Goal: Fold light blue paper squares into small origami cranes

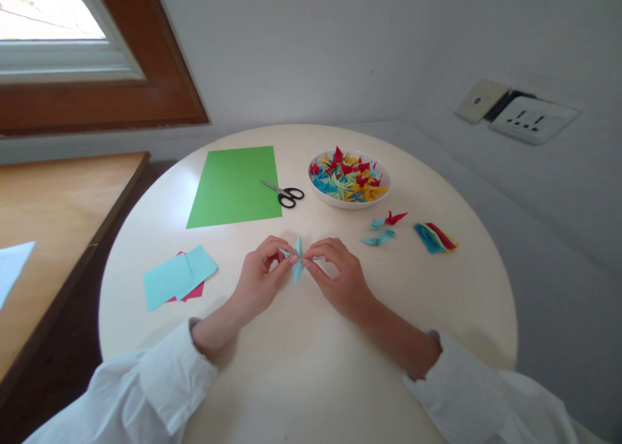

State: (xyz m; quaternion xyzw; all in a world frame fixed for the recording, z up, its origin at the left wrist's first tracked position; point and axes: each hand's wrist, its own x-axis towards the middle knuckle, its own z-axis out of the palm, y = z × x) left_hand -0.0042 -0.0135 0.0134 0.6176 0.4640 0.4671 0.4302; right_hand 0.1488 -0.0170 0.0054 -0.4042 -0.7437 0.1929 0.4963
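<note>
Between my hands is a light blue origami crane point(298, 272), its pointed parts spreading out in a star shape. My left hand point(261, 272) pinches one side of it between thumb and fingers. From the other side, my right hand point(341, 277) pinches it the same way. Fingertips hide part of the folds near the centre. To the right lie a small red paper crane point(397, 218) and light blue cranes point(379, 238). A white bowl point(350, 204) behind them holds many folded cranes in red, yellow, blue and green.
Black-handled scissors point(287, 196) rest partly on a green sheet point(233, 188) at the back left. Light blue paper pieces point(170, 280) overlap red paper point(195, 291) on the left. A bundle of coloured folded strips point(435, 238) lies on the right of the round white table point(311, 379).
</note>
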